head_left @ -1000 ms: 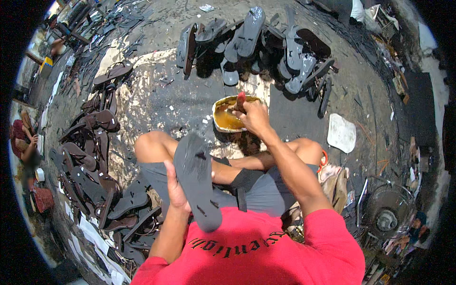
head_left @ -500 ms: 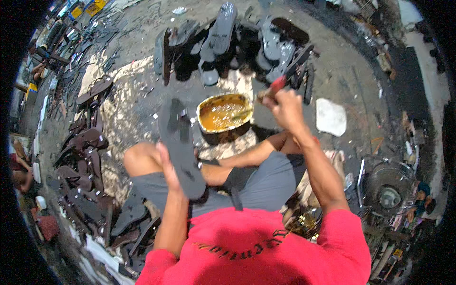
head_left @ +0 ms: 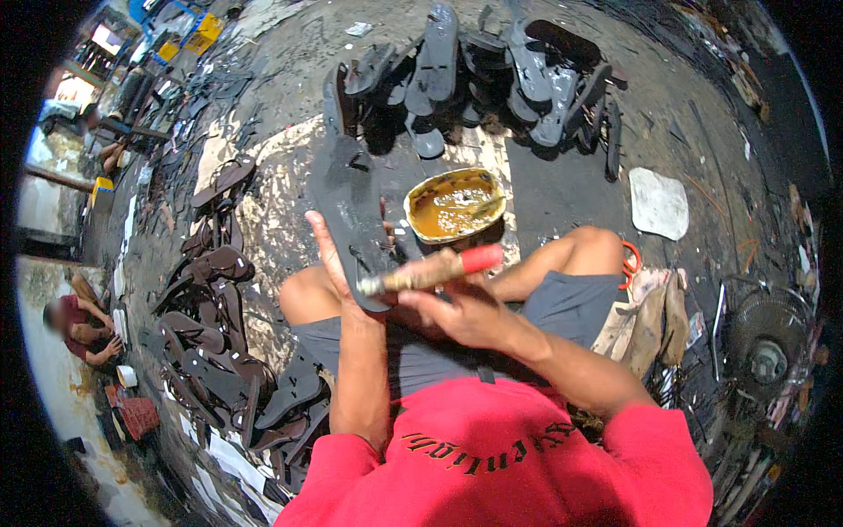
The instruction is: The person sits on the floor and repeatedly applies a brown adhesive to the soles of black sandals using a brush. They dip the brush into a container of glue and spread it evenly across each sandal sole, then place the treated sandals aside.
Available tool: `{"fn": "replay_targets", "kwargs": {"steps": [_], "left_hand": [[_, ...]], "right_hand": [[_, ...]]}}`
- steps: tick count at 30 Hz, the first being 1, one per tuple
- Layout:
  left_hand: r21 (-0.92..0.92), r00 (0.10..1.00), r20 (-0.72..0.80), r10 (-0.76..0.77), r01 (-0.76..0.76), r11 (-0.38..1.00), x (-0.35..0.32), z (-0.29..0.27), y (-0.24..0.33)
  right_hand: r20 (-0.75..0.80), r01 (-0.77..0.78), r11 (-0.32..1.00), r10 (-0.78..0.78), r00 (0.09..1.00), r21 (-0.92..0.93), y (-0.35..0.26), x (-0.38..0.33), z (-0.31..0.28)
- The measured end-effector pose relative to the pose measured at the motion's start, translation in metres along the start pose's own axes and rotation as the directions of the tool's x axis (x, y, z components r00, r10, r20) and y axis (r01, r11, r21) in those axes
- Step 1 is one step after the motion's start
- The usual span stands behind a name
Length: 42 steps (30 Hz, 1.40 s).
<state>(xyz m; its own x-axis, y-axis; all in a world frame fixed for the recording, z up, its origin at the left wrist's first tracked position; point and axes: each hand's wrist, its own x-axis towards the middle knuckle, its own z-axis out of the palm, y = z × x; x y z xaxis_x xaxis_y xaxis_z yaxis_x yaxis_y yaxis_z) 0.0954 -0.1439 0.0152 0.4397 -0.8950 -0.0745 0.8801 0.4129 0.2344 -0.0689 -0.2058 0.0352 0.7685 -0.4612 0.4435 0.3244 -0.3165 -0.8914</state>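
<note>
My left hand (head_left: 335, 268) grips a dark grey sandal sole (head_left: 349, 198) by its edges, thumb on one side and fingertips showing on the other. The sole's heel end points toward me. My right hand (head_left: 465, 314) is closed around a brush (head_left: 428, 272) with a red-ended handle. Its blurred tip lies over the heel of the sole; whether it touches cannot be seen. Beyond my hands stands a cut-open tub (head_left: 424, 235) of shiny amber liquid.
Several grey soles (head_left: 434, 66) lean in a row at the far side. Dark sandals (head_left: 211, 351) are heaped on the left. A white pad (head_left: 659, 204), orange-handled scissors (head_left: 630, 265) and a fan (head_left: 766, 358) lie to the right. Another person (head_left: 83, 325) sits far left.
My right hand has brought the brush from beside the tub back toward me, over the sole's heel. My left hand still holds the sole. The whole view has shifted.
</note>
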Motion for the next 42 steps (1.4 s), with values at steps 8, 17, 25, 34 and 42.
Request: {"fn": "replay_targets", "kwargs": {"steps": [8, 17, 25, 34, 42], "left_hand": [[-0.073, 0.977, -0.048, -0.207, 0.204, 0.976, -0.012, 0.007, -0.03], [0.283, 0.964, -0.164, -0.21, 0.25, 0.926, 0.09, 0.008, -0.029], [0.702, 0.936, -0.299, 0.185, 0.084, 0.707, 0.212, 0.019, 0.037], [0.991, 0.644, -0.134, 0.754, 0.096, 0.094, -0.121, -0.065, 0.206], [0.091, 0.004, -0.139, 0.99, 0.996, 0.009, -0.284, -0.162, 0.345]], "right_hand": [[0.091, 0.26, 0.836, -0.248, 0.965, -0.483, 0.034, 0.058, -0.034], [-0.203, -0.234, 0.972, 0.235, 0.951, 0.027, -0.045, -0.012, -0.051], [-0.598, -0.324, 0.941, 0.204, 0.775, -0.098, -0.056, -0.011, -0.095], [-0.654, -0.497, 0.853, 0.285, 0.701, -0.161, 0.027, -0.02, -0.167], [-0.53, -0.523, 0.808, 0.329, 0.782, -0.27, 0.044, 0.028, -0.141]]}}
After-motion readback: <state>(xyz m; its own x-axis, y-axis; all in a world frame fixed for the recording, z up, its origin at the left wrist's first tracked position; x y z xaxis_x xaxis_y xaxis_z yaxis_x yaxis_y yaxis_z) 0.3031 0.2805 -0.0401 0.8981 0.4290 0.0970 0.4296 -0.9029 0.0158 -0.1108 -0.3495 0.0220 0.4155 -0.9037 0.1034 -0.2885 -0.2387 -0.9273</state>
